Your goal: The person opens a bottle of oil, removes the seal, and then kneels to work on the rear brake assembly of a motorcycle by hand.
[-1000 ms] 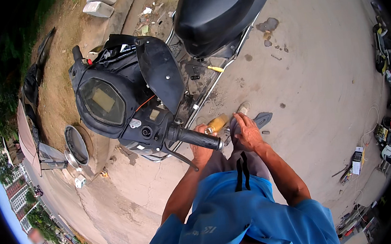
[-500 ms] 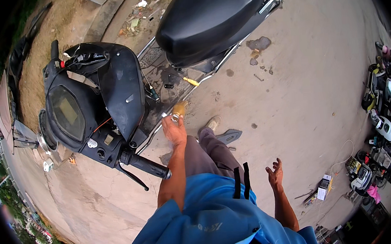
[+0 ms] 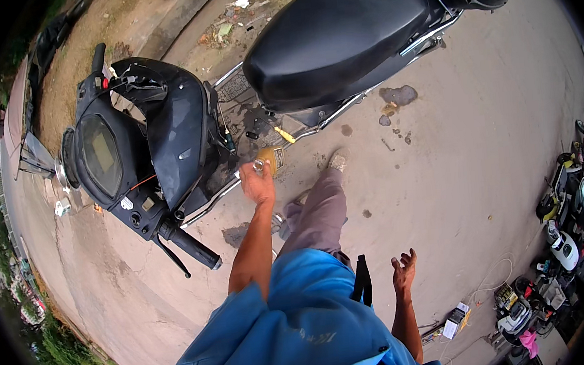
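My left hand (image 3: 258, 186) is closed around the clear, rounded end of a yellow bottle-like container (image 3: 274, 159). It is over the edge of a black scooter's footwell, and a small white piece shows beside the fingers. The scooter's dark front panel (image 3: 177, 130) is just left of this hand. A screwdriver with a yellow handle (image 3: 284, 134) and a screwdriver with a dark green handle (image 3: 230, 142) lie on the footboard beyond it. My right hand (image 3: 404, 270) hangs in the air at my right side, fingers apart, holding nothing.
The scooter's black seat (image 3: 342, 34) extends to the upper right, and its grip (image 3: 194, 245) juts out at the near left. Dark stains (image 3: 398, 96) mark the concrete. On the right are a small box (image 3: 456, 320), a pale cord (image 3: 502, 276) and several parked scooters (image 3: 563, 247).
My view has shifted left along the scooter, and one foot has stepped ahead. The container stays in my left hand. My right hand is still open.
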{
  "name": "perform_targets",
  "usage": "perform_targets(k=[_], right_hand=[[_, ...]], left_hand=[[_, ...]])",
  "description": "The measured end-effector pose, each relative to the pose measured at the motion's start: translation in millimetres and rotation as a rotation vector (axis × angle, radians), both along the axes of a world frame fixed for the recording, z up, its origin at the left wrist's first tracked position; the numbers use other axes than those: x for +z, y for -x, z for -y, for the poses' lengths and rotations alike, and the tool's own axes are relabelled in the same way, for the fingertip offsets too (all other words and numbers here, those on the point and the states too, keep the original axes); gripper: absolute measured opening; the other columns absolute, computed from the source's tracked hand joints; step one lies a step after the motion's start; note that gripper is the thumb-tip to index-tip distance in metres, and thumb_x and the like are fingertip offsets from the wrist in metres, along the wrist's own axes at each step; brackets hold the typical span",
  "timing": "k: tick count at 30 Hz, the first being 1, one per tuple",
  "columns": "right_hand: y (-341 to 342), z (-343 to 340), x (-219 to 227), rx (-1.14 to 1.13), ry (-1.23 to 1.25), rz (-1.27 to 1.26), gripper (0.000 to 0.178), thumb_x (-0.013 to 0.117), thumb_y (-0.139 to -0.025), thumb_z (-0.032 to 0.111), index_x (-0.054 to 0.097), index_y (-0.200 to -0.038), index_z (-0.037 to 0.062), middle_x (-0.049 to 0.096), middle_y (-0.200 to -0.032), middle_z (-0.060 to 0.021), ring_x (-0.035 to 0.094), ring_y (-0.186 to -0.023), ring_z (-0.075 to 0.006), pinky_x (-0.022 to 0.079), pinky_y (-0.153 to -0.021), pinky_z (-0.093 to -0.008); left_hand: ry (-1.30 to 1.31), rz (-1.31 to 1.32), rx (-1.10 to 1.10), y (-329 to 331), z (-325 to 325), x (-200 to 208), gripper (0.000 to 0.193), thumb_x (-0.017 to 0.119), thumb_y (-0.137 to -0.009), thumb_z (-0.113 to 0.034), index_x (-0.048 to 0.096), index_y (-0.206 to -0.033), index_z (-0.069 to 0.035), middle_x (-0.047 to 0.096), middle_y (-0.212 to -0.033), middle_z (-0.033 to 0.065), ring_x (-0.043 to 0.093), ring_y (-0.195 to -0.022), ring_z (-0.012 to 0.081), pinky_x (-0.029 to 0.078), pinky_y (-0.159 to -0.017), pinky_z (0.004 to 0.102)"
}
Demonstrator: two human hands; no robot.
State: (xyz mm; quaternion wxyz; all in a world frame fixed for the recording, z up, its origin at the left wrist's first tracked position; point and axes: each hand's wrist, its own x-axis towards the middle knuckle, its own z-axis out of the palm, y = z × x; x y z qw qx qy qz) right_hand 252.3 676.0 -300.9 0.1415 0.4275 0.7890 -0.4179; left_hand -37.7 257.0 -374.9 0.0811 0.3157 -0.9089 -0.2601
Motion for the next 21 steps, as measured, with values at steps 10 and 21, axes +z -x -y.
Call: perform_targets(k=[10, 21], right_hand=[[-2.3, -132.7, -13.1, 0.095, 0.059, 0.058, 0.082, 0.077, -0.088, 0.024, 0.034, -0.151, -0.0041, 0.064, -0.115, -0.0209, 0.062, -0.104, -0.0296, 0.052, -0.092, -0.0441], [61.6, -246.2, -4.4, 0.314, 0.104, 0.151, 0.074, 0.077, -0.093, 0.033, 0.037, -0.142, -0.0038, 0.065, -0.096, -0.012, 0.06, -0.086, -0.0215, 0.05, -0.081, -0.0342]], left_hand=[[0.162, 0.0, 0.374, 85.4, 21.3, -39.3, 0.046, 0.08, -0.082, -0.042, 0.059, -0.103, -0.007, 0.061, -0.11, 0.0126, 0.061, -0.107, 0.0363, 0.049, -0.09, 0.0489], [0.237, 0.215, 0.363, 188.9, 23.8, -70.5, 0.048, 0.078, -0.085, -0.048, 0.058, -0.108, -0.01, 0.062, -0.115, 0.0084, 0.06, -0.115, 0.0297, 0.049, -0.094, 0.0477]])
